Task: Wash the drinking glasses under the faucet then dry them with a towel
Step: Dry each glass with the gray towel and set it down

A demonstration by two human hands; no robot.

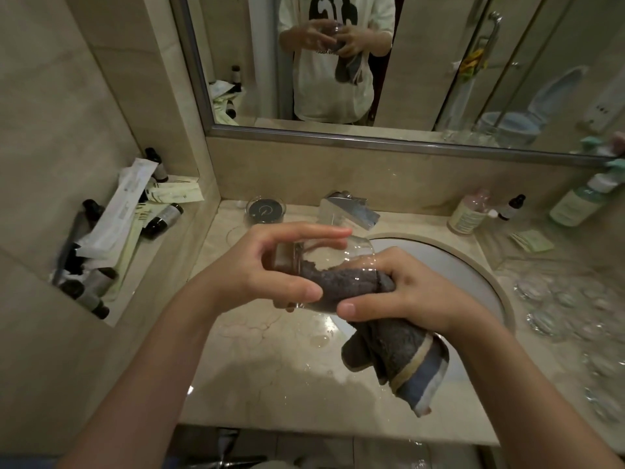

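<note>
Small dark bottles and paper sachets are crowded in a wall niche at the left; more glasses are stood on the wet desk at the right. A clear drinking glass is held on its side over the sink, beneath the faucet, gripped by the left hand. A dark grey towel is pushed inside it, clutched by the right hand. No label is legible.

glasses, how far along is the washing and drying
Done, it seems: the faucet shows no running water, and this glass is past rinsing. In hand: the left hand holds the glass on its side while the right hand pushes the grey towel into it. Left: finishing this one. Whether the glassware at right is dry cannot be told.
</note>
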